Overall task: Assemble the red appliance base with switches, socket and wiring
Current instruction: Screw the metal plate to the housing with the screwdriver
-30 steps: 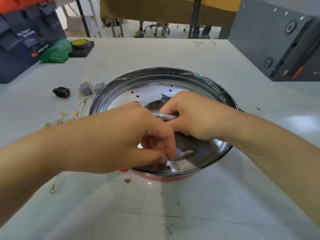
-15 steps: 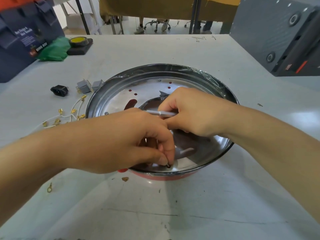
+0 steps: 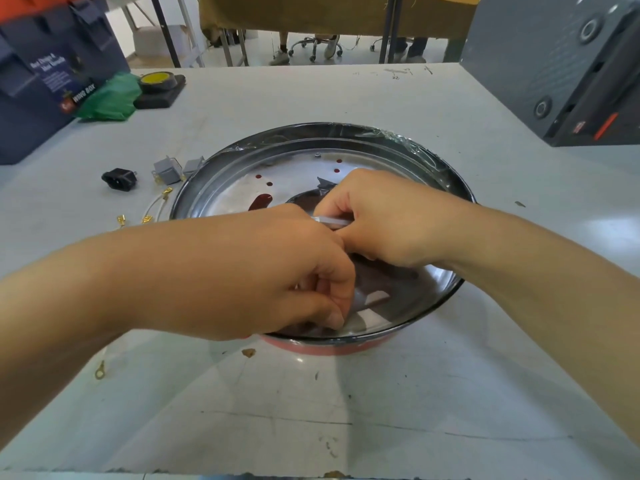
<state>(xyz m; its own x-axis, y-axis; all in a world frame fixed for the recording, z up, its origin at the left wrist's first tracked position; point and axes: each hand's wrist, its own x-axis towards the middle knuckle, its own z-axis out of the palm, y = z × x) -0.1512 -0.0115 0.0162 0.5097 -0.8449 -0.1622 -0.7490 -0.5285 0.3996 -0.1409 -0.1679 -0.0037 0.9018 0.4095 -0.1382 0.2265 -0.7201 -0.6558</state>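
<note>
The red appliance base (image 3: 325, 346) sits mid-table, its shiny metal inner pan (image 3: 242, 174) facing up. Both hands work inside the pan. My right hand (image 3: 384, 220) pinches a thin white wire (image 3: 327, 220) over the dark central opening. My left hand (image 3: 277, 275) has its fingers curled down at the pan's near edge, pinching something small that I cannot make out. Left of the pan lie a black socket (image 3: 119, 179), two grey switches (image 3: 168, 169) and white wires with gold terminals (image 3: 152, 209).
A loose gold ring terminal (image 3: 99, 370) lies near the left forearm. A navy box (image 3: 45, 74), a green bag (image 3: 107, 98) and a yellow tape roll (image 3: 156, 81) sit at the back left. A grey case (image 3: 561, 64) stands at the back right.
Both hands stay in the pan with only slight shifts; the left hand's fingertips have edged a little along the near rim. The view has tilted slightly.
</note>
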